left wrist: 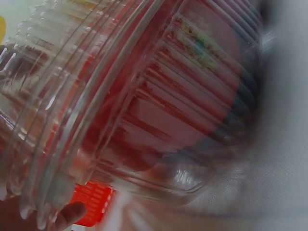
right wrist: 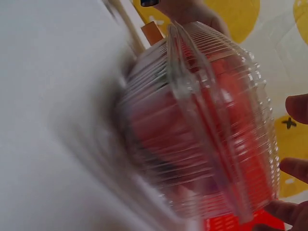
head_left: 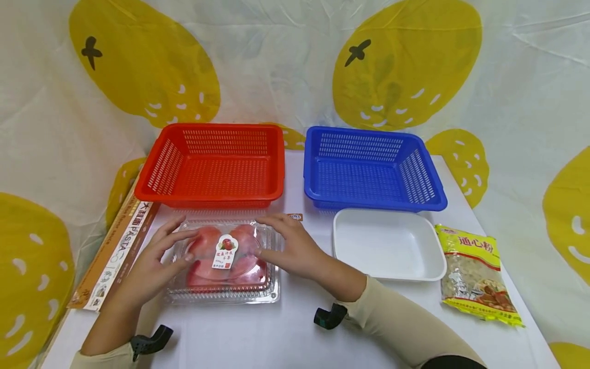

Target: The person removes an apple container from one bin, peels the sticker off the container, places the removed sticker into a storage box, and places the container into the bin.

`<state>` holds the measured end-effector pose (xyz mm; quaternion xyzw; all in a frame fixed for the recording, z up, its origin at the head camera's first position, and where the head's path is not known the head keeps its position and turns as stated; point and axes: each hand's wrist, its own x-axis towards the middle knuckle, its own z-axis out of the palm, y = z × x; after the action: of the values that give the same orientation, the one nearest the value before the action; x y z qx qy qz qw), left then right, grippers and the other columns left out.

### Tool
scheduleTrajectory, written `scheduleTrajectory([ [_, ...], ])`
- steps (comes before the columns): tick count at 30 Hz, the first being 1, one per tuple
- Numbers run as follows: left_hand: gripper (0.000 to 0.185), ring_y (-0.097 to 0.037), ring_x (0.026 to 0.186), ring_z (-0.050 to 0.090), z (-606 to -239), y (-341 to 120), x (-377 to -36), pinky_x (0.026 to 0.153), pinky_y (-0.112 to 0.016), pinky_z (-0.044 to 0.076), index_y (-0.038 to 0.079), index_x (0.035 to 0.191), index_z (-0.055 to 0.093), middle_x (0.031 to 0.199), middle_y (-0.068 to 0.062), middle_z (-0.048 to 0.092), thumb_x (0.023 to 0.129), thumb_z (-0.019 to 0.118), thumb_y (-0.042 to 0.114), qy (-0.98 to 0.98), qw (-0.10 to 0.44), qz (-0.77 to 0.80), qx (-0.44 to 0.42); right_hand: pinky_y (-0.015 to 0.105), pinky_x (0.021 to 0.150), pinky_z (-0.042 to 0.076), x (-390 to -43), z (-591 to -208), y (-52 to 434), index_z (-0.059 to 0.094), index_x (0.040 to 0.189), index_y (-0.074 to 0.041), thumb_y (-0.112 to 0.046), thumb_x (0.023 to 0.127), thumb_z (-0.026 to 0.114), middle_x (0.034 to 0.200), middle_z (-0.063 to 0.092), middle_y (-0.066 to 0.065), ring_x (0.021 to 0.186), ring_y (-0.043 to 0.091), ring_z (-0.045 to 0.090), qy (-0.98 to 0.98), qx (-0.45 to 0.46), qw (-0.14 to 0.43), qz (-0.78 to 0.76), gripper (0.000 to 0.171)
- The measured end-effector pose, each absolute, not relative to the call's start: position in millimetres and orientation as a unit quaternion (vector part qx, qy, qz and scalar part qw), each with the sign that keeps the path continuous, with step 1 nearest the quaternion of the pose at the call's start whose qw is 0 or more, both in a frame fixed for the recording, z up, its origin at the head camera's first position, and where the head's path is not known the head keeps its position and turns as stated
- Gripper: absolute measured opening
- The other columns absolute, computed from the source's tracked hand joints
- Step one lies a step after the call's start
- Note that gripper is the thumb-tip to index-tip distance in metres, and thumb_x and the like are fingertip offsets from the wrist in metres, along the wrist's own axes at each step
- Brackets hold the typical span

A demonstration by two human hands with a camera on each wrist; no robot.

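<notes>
The left hand (head_left: 154, 261) rests against the left side of a clear plastic clamshell box (head_left: 223, 294), its fingers fairly straight and spread over the lid's left edge. The right hand (head_left: 295, 248) lies on the right side of the same box, fingers loosely stretched across the top of the lid and thumb at its right flank. The box sits on the white desk (head_left: 286, 338) between the two hands and holds red tomatoes (head_left: 205, 241), with a small printed label (head_left: 225, 251) on the lid. The left wrist view shows the ribbed wall of the box (left wrist: 144, 106) close up, red showing through it, and a fingertip (left wrist: 70, 214) at its lower edge. The right wrist view shows the box (right wrist: 207, 130) on edge, with fingertips (right wrist: 293, 166) beside its rim.

Just beyond the hands stands a red basket (head_left: 212, 164), and to the right of it a blue basket (head_left: 371, 169). Right of the right hand lies a white tray (head_left: 387, 246), and further right a yellow bag of macaroni (head_left: 475, 274). Left of the left hand a long pasta box (head_left: 115, 253) lies along the desk's edge. A cloth with yellow fruit prints (head_left: 405, 61) hangs behind.
</notes>
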<state>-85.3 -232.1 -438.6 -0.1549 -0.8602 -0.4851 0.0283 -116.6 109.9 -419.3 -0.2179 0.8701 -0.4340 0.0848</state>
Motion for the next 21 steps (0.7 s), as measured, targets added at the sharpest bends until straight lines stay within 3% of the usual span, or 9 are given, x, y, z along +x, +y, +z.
scheduleTrajectory([
  [9, 0.056, -0.054, 0.151, 0.029, -444, -232, -87, 0.104, -0.089, 0.026, 0.014, 0.14, 0.069, 0.169, -0.02, 0.033, 0.087, 0.085, 0.008, -0.866, 0.008, -0.474, -0.161, 0.051, 0.109, 0.05, -127, -391, 96, 0.067, 0.146, -0.02, -0.034, 0.093, 0.081, 0.152, 0.055, 0.008, 0.142, 0.026, 0.047, 0.876, -0.296, 0.084, -0.371, 0.056],
  [15, 0.056, -0.056, 0.151, 0.028, -442, -233, -88, 0.104, -0.089, 0.025, 0.014, 0.141, 0.068, 0.17, -0.02, 0.032, 0.088, 0.085, 0.01, -0.869, -0.006, -0.469, -0.159, 0.028, 0.084, 0.054, -131, -376, 81, 0.071, 0.142, -0.02, -0.035, 0.094, 0.079, 0.127, 0.064, 0.003, 0.112, 0.017, 0.057, 0.875, -0.337, 0.081, -0.338, 0.05],
  [18, 0.056, -0.057, 0.152, 0.027, -441, -234, -87, 0.105, -0.089, 0.024, 0.014, 0.143, 0.067, 0.17, -0.02, 0.03, 0.089, 0.084, 0.013, -0.869, -0.016, -0.47, -0.152, 0.023, 0.073, 0.052, -134, -370, 72, 0.071, 0.141, -0.018, -0.037, 0.094, 0.079, 0.116, 0.066, 0.004, 0.096, 0.015, 0.059, 0.87, -0.358, 0.101, -0.323, 0.051],
  [21, 0.056, -0.057, 0.152, 0.025, -440, -234, -86, 0.105, -0.09, 0.023, 0.014, 0.144, 0.066, 0.171, -0.02, 0.029, 0.091, 0.083, 0.014, -0.87, -0.026, -0.471, -0.144, 0.02, 0.071, 0.051, -138, -369, 63, 0.071, 0.14, -0.018, -0.04, 0.093, 0.08, 0.112, 0.065, 0.001, 0.091, 0.011, 0.058, 0.872, -0.367, 0.124, -0.299, 0.053],
])
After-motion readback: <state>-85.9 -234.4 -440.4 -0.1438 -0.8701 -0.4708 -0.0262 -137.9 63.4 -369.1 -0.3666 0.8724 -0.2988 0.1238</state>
